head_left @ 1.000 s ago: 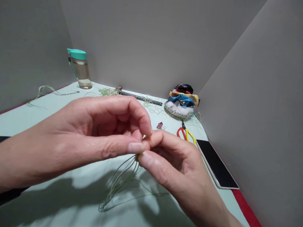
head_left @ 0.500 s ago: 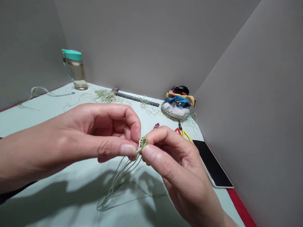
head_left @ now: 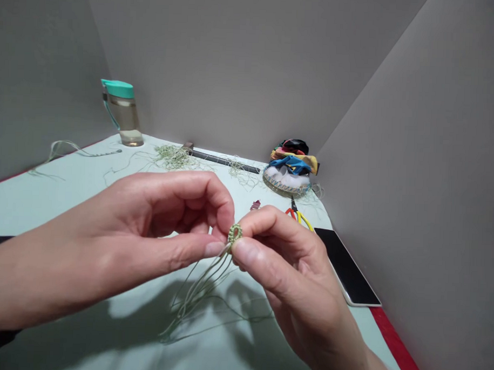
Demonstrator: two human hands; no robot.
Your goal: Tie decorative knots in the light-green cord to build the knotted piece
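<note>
A small loop of knotted green cord [head_left: 235,231] is held up over the table between both hands. My right hand [head_left: 287,262] pinches its right side between thumb and forefinger. At the loop's lower left, my left hand [head_left: 168,220] has thumb and forefinger closed around the cords where they leave the knots. Several long pale green cord ends [head_left: 194,296] hang below the fingers toward the tabletop. The exact grip of the left fingertips is partly hidden.
A water bottle [head_left: 125,116] stands at the back left. Thread scraps [head_left: 173,156] lie by a dark rod [head_left: 225,161]. A pile of coloured cloth [head_left: 292,165], scissors [head_left: 300,215], a purple clip-like piece [head_left: 255,205] and a phone [head_left: 347,267] are to the right. Grey walls enclose the table.
My left hand has shifted slightly right, closer to the loop, and its thumb has turned a little. The loop faces the camera a bit more. My right hand stays nearly still.
</note>
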